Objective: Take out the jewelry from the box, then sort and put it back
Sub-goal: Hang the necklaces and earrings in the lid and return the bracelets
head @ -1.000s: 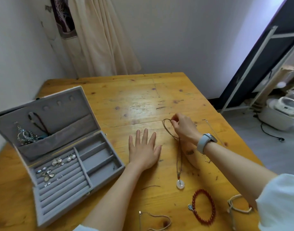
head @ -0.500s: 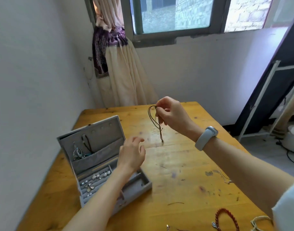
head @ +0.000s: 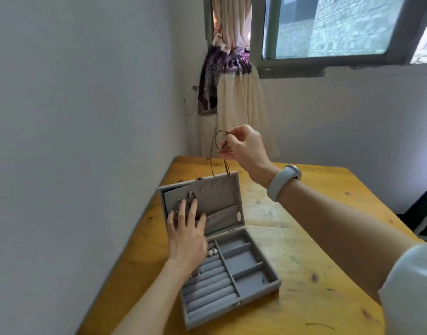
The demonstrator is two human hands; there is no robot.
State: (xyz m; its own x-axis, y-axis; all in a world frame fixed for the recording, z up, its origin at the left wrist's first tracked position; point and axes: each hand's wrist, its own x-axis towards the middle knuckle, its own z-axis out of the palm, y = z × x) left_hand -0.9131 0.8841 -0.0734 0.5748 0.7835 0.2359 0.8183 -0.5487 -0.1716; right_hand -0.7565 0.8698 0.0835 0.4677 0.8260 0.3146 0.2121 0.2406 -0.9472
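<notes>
A grey jewelry box point(head: 234, 309) stands open on the wooden table point(head: 311, 228), its lid point(head: 219, 197) upright. My right hand point(head: 243, 148) pinches a brown cord necklace point(head: 213, 153) above the lid's top edge. The cord hangs down and its lower end is hidden behind the lid. My left hand point(head: 187, 235) rests flat with spread fingers on the lid's lining, partly covering silver jewelry point(head: 177, 209) and a dark cord point(head: 190, 195) hung there. Pearl earrings point(head: 212, 251) sit on the ring rolls in the base.
A grey wall runs close along the table's left edge. A tied curtain point(head: 231, 105) and a window point(head: 328, 27) are behind the table. The box's right compartments point(head: 241, 262) hold nothing. A small white tag point(head: 238, 215) hangs at the lid's right side.
My right hand lifted the cord necklace off the table and carried it left, above the box lid. My left hand went from the tabletop to the lid's lining. The view tilted up.
</notes>
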